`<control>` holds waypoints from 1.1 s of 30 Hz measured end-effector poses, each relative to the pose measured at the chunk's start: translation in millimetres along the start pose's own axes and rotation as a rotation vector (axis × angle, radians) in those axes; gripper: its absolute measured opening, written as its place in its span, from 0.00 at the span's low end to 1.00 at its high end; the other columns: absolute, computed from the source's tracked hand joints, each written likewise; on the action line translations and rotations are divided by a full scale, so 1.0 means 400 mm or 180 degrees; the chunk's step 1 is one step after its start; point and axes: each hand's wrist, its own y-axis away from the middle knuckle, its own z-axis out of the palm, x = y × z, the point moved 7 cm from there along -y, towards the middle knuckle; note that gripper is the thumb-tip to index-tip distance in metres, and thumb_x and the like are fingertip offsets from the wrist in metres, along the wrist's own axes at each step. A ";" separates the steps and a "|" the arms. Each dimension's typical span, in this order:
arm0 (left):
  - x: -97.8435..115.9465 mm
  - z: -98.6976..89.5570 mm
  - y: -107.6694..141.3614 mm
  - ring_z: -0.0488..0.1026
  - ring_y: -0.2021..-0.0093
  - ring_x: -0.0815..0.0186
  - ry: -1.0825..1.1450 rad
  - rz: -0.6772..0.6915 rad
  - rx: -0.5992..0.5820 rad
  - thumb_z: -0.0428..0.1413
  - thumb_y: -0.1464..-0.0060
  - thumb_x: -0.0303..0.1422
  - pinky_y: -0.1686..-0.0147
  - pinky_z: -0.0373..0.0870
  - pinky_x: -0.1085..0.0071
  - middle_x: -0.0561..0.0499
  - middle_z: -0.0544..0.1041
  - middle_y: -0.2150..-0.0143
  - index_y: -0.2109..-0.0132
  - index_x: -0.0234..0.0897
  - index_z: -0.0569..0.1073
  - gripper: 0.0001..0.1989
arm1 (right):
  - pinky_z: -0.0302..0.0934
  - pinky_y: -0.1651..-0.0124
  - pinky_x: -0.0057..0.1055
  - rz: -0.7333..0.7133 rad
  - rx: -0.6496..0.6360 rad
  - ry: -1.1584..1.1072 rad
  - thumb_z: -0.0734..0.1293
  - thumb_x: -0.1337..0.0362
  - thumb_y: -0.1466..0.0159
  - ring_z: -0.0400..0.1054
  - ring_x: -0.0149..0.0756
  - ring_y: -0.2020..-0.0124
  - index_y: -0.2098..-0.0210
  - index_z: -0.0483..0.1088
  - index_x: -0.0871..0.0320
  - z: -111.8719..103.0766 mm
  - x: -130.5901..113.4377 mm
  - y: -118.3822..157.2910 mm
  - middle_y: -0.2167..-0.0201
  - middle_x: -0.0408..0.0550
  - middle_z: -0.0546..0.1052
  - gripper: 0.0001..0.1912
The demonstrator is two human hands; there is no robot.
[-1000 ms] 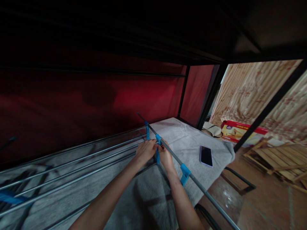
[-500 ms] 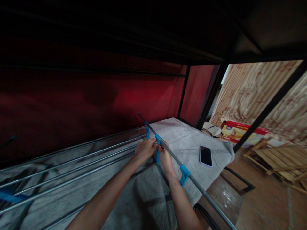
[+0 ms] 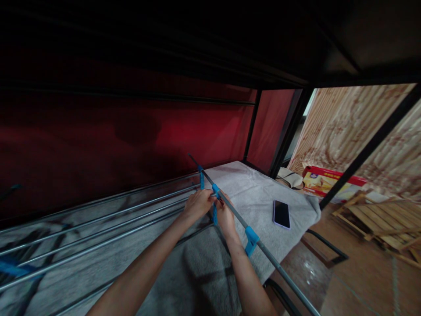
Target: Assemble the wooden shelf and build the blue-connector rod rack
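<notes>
A long grey metal rod (image 3: 235,213) slants across the view, carrying several blue plastic brackets. At the middle bracket (image 3: 215,210) both my hands meet. My left hand (image 3: 199,203) is closed, its fingers around the end of a thin metal tube beside that bracket. My right hand (image 3: 225,216) pinches the same bracket from the other side, just under the rod. A nearer blue bracket (image 3: 251,240) hangs from the rod by my right forearm, and a farther one (image 3: 201,179) sits beyond my left hand. Parallel metal tubes (image 3: 108,221) stretch left. My fingertips are partly hidden.
A grey blanket (image 3: 243,180) lies under the rack, with a phone (image 3: 281,214) on it at right. Black metal posts (image 3: 286,136) frame the bed. On the floor are a red and yellow box (image 3: 324,182) and a folded wooden piece (image 3: 378,219).
My hands stay at the middle bracket with only slight finger movement. The rod's near end has shifted a little to the left.
</notes>
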 end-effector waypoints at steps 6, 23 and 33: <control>-0.002 0.002 -0.002 0.76 0.48 0.57 0.0076 -0.0036 -0.0048 0.50 0.37 0.37 0.52 0.70 0.66 0.44 0.80 0.52 0.53 0.41 0.77 0.13 | 0.66 0.46 0.39 -0.0047 0.0078 0.0073 0.60 0.64 0.34 0.71 0.38 0.58 0.54 0.73 0.57 0.002 0.009 0.002 0.61 0.48 0.77 0.13; 0.018 0.002 0.006 0.77 0.49 0.56 -0.0077 -0.0005 0.0028 0.47 0.35 0.37 0.52 0.70 0.65 0.42 0.80 0.53 0.54 0.39 0.76 0.14 | 0.62 0.41 0.41 0.0131 0.0207 0.0095 0.58 0.62 0.33 0.69 0.40 0.50 0.49 0.72 0.57 0.016 0.023 0.021 0.52 0.51 0.76 0.17; -0.012 -0.092 0.167 0.68 0.42 0.55 -0.0498 0.0239 0.0672 0.48 0.34 0.40 0.43 0.62 0.61 0.41 0.72 0.43 0.41 0.38 0.69 0.19 | 0.61 0.42 0.45 0.0337 0.0001 0.0219 0.61 0.54 0.37 0.70 0.47 0.51 0.54 0.74 0.59 -0.006 0.074 0.016 0.56 0.55 0.78 0.20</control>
